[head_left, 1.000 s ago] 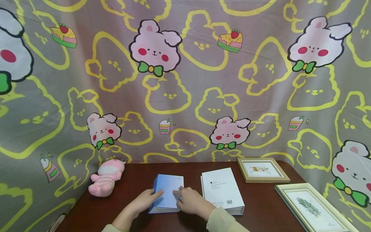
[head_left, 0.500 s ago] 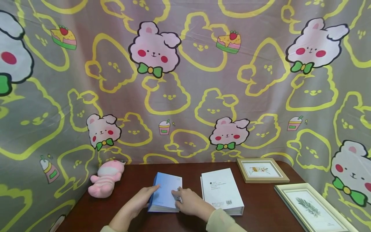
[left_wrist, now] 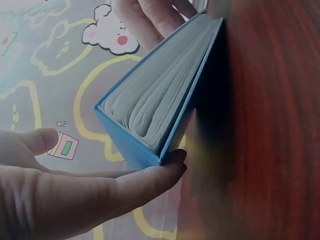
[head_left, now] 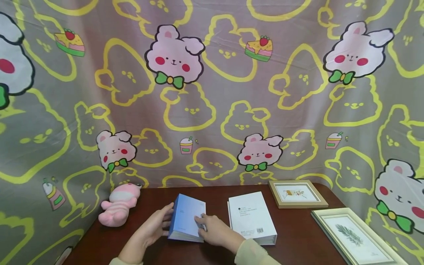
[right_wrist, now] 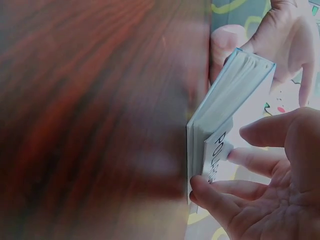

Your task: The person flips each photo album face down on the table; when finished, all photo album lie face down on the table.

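Note:
A blue photo album (head_left: 189,217) with thick, looped page sleeves (left_wrist: 155,95) lies tilted on the dark red table, its spine side raised. My left hand (head_left: 153,224) is at the spine, fingers extended and touching its lower edge; the thumb is off the cover. My right hand (head_left: 215,229) holds the album's right edge, one fingertip on the cover. A light flap with dark letters (right_wrist: 214,152) shows among the right fingers in the right wrist view. The exact contact of some right fingertips is hard to tell.
Right of the album lies a white book (head_left: 251,219) with a barcode. Two framed pictures, a small one (head_left: 298,205) and a larger one (head_left: 316,221), lie at the right. A pink plush toy (head_left: 116,206) lies at the left. Patterned cloth (head_left: 192,169) hangs behind the table.
My left thumb has come off the cover, and the left hand has moved left to the spine side. The album's left side has tilted up. My right hand stays at the right edge.

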A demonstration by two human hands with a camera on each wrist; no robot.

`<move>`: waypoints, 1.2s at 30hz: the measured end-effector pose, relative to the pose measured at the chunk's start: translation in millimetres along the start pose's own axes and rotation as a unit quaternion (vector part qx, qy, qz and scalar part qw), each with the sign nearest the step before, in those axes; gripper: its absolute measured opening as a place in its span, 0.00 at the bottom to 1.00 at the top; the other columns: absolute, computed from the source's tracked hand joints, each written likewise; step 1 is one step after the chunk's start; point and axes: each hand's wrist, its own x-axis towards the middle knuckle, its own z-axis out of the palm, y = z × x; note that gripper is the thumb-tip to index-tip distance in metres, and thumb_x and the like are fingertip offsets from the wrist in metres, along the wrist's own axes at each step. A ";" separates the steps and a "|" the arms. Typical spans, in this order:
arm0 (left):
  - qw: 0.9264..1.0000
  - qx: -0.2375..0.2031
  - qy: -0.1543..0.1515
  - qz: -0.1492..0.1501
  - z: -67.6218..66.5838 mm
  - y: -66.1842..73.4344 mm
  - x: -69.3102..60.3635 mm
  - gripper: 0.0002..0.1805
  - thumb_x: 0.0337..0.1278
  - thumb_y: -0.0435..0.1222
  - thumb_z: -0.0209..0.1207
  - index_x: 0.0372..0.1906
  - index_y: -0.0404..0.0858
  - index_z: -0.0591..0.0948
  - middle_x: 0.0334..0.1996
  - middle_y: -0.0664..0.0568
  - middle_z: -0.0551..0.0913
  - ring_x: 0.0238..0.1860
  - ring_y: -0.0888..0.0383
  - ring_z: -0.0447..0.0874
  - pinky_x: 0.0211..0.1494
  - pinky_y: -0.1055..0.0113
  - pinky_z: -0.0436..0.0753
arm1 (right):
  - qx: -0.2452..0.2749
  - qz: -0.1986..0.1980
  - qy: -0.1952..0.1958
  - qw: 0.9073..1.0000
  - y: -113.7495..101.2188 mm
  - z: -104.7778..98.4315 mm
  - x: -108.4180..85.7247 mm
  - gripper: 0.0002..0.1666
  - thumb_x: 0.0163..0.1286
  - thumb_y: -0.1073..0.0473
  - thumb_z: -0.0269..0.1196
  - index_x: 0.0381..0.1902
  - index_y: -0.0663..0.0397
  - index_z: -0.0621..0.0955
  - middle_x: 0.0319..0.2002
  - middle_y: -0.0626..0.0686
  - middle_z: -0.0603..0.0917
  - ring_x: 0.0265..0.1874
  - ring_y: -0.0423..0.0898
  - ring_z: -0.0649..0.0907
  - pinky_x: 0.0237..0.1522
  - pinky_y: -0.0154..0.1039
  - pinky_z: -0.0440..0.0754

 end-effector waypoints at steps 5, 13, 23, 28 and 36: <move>1.000 -0.013 0.012 0.008 -0.9 6.7 -2.7 0.48 0.76 0.57 0.45 0.71 0.15 0.54 0.69 0.18 0.58 0.66 0.25 0.65 0.55 0.39 0.78 | 0.023 0.001 0.000 1.000 -0.2 -0.9 -0.7 0.27 0.70 0.58 0.63 0.67 0.54 0.80 0.63 0.63 0.80 0.60 0.54 0.81 0.59 0.45 0.79; 0.999 -0.031 0.014 0.022 -3.6 19.6 -6.8 0.49 0.76 0.58 0.44 0.72 0.15 0.51 0.73 0.19 0.50 0.70 0.20 0.54 0.59 0.34 0.74 | 0.041 -0.016 0.016 0.999 -1.9 2.8 -2.5 0.28 0.71 0.59 0.64 0.67 0.60 0.79 0.62 0.61 0.81 0.61 0.50 0.80 0.61 0.42 0.78; 0.998 -0.056 0.000 0.028 -3.5 34.6 -14.8 0.48 0.78 0.58 0.42 0.75 0.17 0.49 0.75 0.22 0.47 0.72 0.20 0.49 0.64 0.30 0.66 | 0.061 -0.020 0.011 0.998 -5.9 3.7 -2.3 0.28 0.73 0.58 0.61 0.69 0.62 0.76 0.57 0.58 0.85 0.42 0.35 0.82 0.45 0.32 0.80; 0.998 -0.058 -0.006 0.037 -2.1 39.8 -19.1 0.48 0.79 0.58 0.41 0.76 0.18 0.49 0.76 0.23 0.48 0.73 0.22 0.48 0.65 0.30 0.65 | 0.086 -0.002 -0.009 0.996 -5.8 6.3 0.2 0.29 0.75 0.58 0.60 0.71 0.60 0.74 0.59 0.58 0.84 0.40 0.33 0.80 0.44 0.33 0.79; 0.997 -0.060 -0.013 0.041 -0.2 43.5 -21.9 0.48 0.79 0.58 0.40 0.76 0.19 0.48 0.76 0.24 0.47 0.74 0.23 0.48 0.64 0.33 0.69 | 0.096 -0.003 -0.008 0.995 -5.6 8.3 0.2 0.28 0.77 0.60 0.59 0.72 0.59 0.74 0.66 0.57 0.78 0.58 0.37 0.78 0.55 0.38 0.80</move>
